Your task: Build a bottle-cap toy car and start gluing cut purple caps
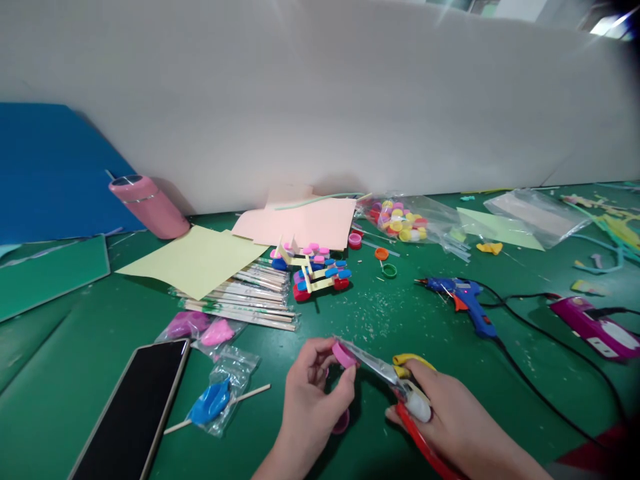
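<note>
Against a pale wall [320, 100], a cluttered green worktop [50, 373] holds the scene. A pink cap [344, 356] is pinched in the left hand [319, 387], at the tips of scissors [376, 365] gripped in the right hand [453, 408]. A second pink piece [342, 423] lies partly hidden by the left hand. Beyond sits a small model [320, 275], between bundled sticks [250, 303] and a blue glue gun [465, 301]. A phone [133, 407] lies left of the hands; a bag of colorful caps [397, 221] rests near the wall.
</note>
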Demonstrator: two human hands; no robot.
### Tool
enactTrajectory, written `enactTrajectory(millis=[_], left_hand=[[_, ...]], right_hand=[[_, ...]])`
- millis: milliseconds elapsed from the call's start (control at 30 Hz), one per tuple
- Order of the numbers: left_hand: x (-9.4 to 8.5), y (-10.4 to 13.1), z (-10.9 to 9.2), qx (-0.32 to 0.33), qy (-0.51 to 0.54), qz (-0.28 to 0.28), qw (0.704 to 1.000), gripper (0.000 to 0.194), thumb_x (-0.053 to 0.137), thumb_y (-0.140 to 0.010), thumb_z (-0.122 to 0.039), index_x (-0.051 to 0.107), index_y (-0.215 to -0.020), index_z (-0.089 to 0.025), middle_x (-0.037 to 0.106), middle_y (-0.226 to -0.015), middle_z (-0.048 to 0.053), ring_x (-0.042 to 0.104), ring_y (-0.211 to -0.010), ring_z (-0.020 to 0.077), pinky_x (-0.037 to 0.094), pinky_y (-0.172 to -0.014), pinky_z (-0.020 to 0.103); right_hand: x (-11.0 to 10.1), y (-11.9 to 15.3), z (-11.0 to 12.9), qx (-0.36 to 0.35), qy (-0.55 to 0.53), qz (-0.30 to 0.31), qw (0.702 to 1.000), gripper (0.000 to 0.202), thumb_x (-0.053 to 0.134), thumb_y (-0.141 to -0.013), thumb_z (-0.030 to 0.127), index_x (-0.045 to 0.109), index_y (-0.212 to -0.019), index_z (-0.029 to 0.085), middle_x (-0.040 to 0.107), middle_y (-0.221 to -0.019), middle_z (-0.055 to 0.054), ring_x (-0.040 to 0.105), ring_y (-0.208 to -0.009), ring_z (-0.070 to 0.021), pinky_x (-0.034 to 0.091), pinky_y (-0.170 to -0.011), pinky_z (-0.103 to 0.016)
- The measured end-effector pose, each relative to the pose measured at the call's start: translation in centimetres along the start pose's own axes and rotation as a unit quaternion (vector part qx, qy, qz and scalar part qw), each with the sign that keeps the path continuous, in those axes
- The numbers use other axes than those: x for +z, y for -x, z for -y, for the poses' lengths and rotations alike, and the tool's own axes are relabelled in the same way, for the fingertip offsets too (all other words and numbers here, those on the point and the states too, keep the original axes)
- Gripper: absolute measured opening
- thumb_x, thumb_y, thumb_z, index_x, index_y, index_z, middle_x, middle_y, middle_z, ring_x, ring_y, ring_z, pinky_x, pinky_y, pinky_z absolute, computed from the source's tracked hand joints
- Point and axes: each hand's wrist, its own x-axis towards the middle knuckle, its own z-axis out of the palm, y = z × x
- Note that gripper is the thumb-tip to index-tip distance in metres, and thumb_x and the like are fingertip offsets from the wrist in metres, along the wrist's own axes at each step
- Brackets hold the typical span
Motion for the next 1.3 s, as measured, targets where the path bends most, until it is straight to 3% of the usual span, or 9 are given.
enactTrajectory(millis=[133,300,533,967,1300], left_hand=[[-0.1,-0.1,0.0,-0.02,0.033,0.02,0.999,0.02,0.064,-0.066,-0.015,0.054,-0.084,-0.016,0.067,-0.082,0.005,0.066,-0.069,0.0152,0.049,-0.068,0.025],[-0.2,-0.5,0.0,-0.029,0.037,0.014,0.999,0.019,0.064,-0.066,-0.015,0.054,-0.083,-0.015,0.068,-0.078,0.005,0.065,-0.072,0.0151,0.048,-0.069,0.024],[-0.1,-0.5,0.0,-0.012,0.003,-0.01,1.0,0.019,0.063,-0.063,-0.013,0.056,-0.081,-0.016,0.069,-0.078,0.006,0.064,-0.076,0.0159,0.047,-0.067,0.022],[-0.1,-0.5,0.4,0.012,-0.018,-0.026,0.999,0.018,0.063,-0.064,-0.014,0.056,-0.081,-0.017,0.068,-0.077,0.003,0.063,-0.071,0.0122,0.048,-0.068,0.02],[-0.2,-0.5,0.6,0.023,-0.04,-0.031,0.998,0.019,0.064,-0.063,-0.017,0.056,-0.081,-0.016,0.068,-0.079,0.006,0.064,-0.074,0.016,0.05,-0.068,0.024]], right_hand=[[-0.1,0.1,0.2,-0.012,-0.034,-0.005,0.999,0.022,0.054,-0.074,0.042,0.046,-0.076,0.022,0.057,-0.065,0.002,0.05,-0.055,-0.0138,0.035,-0.05,-0.022],[-0.9,0.4,0.8,0.0,0.02,-0.009,1.0,0.03,0.061,-0.066,0.034,0.046,-0.088,0.022,0.059,-0.073,0.001,0.052,-0.06,-0.0164,0.035,-0.053,-0.025],[-1.1,0.4,0.9,0.008,0.086,-0.034,0.996,0.031,0.062,-0.064,0.037,0.048,-0.087,0.02,0.06,-0.081,-0.004,0.054,-0.07,-0.0207,0.037,-0.06,-0.029],[-0.8,0.6,-0.2,0.0,0.059,-0.019,0.998,0.031,0.063,-0.066,0.042,0.051,-0.086,0.022,0.062,-0.077,-0.001,0.055,-0.065,-0.018,0.035,-0.056,-0.026],[-1.4,0.7,1.3,0.039,-0.009,0.059,0.997,0.018,0.061,-0.064,0.033,0.048,-0.07,0.021,0.058,-0.063,0.003,0.046,-0.052,-0.0121,0.031,-0.048,-0.021]])
